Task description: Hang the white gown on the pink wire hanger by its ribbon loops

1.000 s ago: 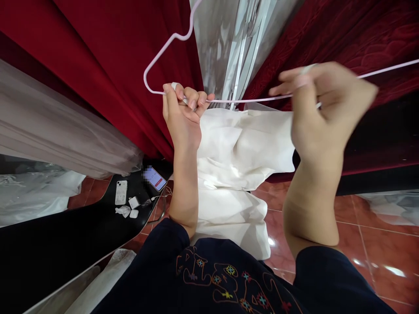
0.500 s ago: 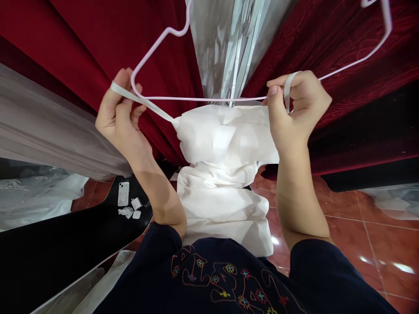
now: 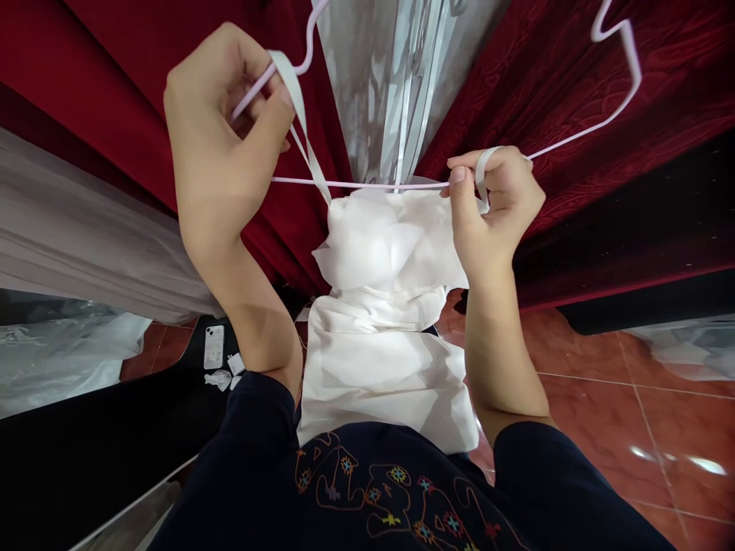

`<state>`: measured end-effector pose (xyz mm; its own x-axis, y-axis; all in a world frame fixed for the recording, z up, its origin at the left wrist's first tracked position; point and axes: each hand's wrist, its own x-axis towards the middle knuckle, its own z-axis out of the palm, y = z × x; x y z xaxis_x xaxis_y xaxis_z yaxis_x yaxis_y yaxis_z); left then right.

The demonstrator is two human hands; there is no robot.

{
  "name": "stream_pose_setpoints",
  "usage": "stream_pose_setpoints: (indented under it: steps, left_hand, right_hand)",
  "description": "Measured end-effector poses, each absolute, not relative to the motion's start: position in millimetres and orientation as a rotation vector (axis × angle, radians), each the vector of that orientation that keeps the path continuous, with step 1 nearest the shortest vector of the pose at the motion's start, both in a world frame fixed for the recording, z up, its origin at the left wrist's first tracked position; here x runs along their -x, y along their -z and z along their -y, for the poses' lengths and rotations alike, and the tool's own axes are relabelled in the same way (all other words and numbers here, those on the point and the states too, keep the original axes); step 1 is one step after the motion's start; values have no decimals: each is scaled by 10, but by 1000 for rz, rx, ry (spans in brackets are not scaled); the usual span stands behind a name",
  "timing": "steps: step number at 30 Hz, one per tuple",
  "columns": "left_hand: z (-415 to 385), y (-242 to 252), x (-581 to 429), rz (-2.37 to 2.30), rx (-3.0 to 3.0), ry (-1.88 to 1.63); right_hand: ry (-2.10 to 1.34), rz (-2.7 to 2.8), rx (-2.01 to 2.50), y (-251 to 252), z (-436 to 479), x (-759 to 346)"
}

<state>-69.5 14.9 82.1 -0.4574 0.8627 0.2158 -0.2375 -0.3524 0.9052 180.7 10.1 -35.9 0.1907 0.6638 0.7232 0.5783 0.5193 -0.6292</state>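
Observation:
A pale pink hanger [image 3: 367,185] spans the space between my hands, its bar above the top edge of a white dress [image 3: 384,360]. My left hand [image 3: 223,130], fingers closed, grips the hanger's left shoulder, and a white strap [image 3: 298,99] loops over the hanger there and runs down to the dress. My right hand [image 3: 497,207] pinches the hanger's bar between thumb and forefinger, with the other strap [image 3: 482,170] looped around its finger. The dress hangs in folds down toward my lap.
Red curtains [image 3: 115,69] stand at both sides, with shiny grey fabric [image 3: 367,84] between them. On a black surface [image 3: 115,451] at left lie a phone [image 3: 214,348], a white charger [image 3: 235,363] and crumpled white paper. Red tiles [image 3: 591,428] cover the floor at right.
My left hand has risen and turned, carrying the left strap from beside the hanger's end up over its shoulder. My right hand and the hanger have shifted slightly left.

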Motion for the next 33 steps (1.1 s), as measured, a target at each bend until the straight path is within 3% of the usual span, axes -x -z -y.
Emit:
stream_pose_setpoints:
  steps: [4, 7, 10, 13, 17, 22, 28, 33]
  left_hand:
    - [-166, -957, 611, -1162, -1564, -1459]
    - [-175, -935, 536, -1133, -1809, -1512]
    - [-184, -687, 503, -978, -1422, -1911]
    - [-123, -374, 410, -621, -948, -1892]
    - [22, -206, 139, -494, -808, -2051]
    - [42, -266, -33, -428, -786, -2021]
    - [-73, -185, 103, -437, -757, -1894]
    - [-58, -222, 111, -417, -621, -1878]
  right_hand:
    - [-93, 1478, 1147, 347, -73, -1824]
    - [-74, 1485, 1158, 335, -61, -1819]
    - [-57, 1498, 1143, 334, -62, -1774]
    - [-40, 1508, 1133, 339, -59, -1704]
    - [-66, 1473, 1155, 300, -21, -1664]
    - [-257, 1374, 941, 137, 17, -1766]
    - [-17, 1004, 781, 92, -162, -2444]
    - [-77, 1038, 765, 61, -418, -3094]
